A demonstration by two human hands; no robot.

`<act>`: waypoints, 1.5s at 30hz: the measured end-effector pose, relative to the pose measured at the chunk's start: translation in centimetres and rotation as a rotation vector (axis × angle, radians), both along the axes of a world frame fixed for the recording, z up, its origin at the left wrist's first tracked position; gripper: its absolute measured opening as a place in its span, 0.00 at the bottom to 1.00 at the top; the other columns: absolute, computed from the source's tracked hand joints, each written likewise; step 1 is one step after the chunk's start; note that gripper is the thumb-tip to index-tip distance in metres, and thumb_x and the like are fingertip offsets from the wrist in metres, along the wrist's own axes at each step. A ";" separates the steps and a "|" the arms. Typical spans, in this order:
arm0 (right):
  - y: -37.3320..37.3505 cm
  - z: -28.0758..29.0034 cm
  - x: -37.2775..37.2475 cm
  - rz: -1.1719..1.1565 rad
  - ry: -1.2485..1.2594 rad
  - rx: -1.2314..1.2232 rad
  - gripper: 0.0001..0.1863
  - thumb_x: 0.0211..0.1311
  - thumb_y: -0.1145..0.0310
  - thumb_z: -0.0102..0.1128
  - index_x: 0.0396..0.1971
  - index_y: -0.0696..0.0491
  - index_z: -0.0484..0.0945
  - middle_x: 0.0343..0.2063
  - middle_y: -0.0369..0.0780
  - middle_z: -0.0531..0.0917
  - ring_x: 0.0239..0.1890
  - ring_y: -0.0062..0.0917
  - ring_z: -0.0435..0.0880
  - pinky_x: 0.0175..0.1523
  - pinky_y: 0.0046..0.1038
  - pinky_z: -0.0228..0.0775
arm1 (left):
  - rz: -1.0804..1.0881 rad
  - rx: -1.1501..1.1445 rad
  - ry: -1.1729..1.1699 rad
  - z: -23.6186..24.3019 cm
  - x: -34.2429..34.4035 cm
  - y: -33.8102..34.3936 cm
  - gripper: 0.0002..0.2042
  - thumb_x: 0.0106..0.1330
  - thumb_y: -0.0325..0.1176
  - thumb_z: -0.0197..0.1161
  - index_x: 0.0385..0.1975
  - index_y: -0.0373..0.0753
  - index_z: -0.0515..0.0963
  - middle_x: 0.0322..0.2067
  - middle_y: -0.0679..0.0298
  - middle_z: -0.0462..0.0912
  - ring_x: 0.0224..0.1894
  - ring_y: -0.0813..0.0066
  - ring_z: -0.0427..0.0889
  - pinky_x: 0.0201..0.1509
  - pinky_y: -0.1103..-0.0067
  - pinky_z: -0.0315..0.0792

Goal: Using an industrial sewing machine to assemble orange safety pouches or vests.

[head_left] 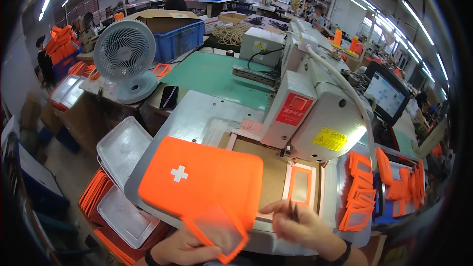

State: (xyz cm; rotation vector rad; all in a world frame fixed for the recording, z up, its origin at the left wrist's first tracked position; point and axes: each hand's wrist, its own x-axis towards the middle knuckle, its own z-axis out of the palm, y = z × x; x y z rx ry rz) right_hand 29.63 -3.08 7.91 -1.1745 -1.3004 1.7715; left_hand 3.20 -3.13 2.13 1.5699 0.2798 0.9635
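Observation:
My left hand [185, 247], at the bottom, is closed on an orange-edged clear window piece [220, 230], held tilted. Behind that piece lies a large orange case panel [217, 179] with a white cross, its near corner partly hidden. My right hand [304, 229] is closed around a small dark pointed tool [293, 212]; its exact kind does not show. The index finger reaches toward the near edge of the sewing template [266, 182]. Beyond this hand, another orange-edged window piece [299, 187] sits in a white frame beneath the sewing machine head [325, 123].
To the right lie stacked orange window pieces [358, 197]. Orange panels [93, 199] and clear trays [129, 216] are piled left of the metal table [207, 106]. Farther back stand a fan [124, 49], a phone [169, 97], a blue crate [180, 39] and a screen [387, 93].

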 end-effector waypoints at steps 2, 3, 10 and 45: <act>-1.4 0.5 -0.5 0.007 0.055 -0.095 0.09 0.70 0.69 0.57 0.44 0.58 0.73 0.23 0.31 0.74 0.19 0.08 0.64 0.23 0.14 0.53 | -0.003 0.025 0.279 1.1 1.3 -0.6 0.08 0.67 0.32 0.60 0.37 0.34 0.78 0.34 0.52 0.82 0.36 0.67 0.80 0.45 0.72 0.69; -2.6 -0.6 -0.2 -0.059 0.043 -0.106 0.09 0.69 0.70 0.57 0.43 0.58 0.73 0.23 0.30 0.74 0.19 0.08 0.64 0.23 0.14 0.53 | -0.022 0.038 0.408 1.3 2.1 -0.7 0.10 0.67 0.33 0.62 0.41 0.34 0.79 0.36 0.49 0.84 0.42 0.63 0.82 0.54 0.69 0.70; -4.6 -1.8 1.0 -0.398 0.033 -0.011 0.03 0.66 0.74 0.59 0.34 0.57 0.74 0.18 0.29 0.71 0.16 0.08 0.63 0.20 0.16 0.50 | 0.119 -0.519 0.309 0.1 6.6 -1.1 0.12 0.72 0.33 0.57 0.46 0.31 0.76 0.31 0.65 0.80 0.26 0.83 0.79 0.30 0.86 0.75; -19.1 -8.1 29.9 -1.943 0.191 0.604 0.08 0.63 0.72 0.59 0.29 0.51 0.68 0.10 0.30 0.63 0.07 0.15 0.56 0.12 0.22 0.45 | 0.271 0.546 0.577 -0.8 16.3 -3.7 0.13 0.63 0.21 0.56 0.47 0.35 0.78 0.34 0.49 0.80 0.34 0.52 0.78 0.41 0.67 0.72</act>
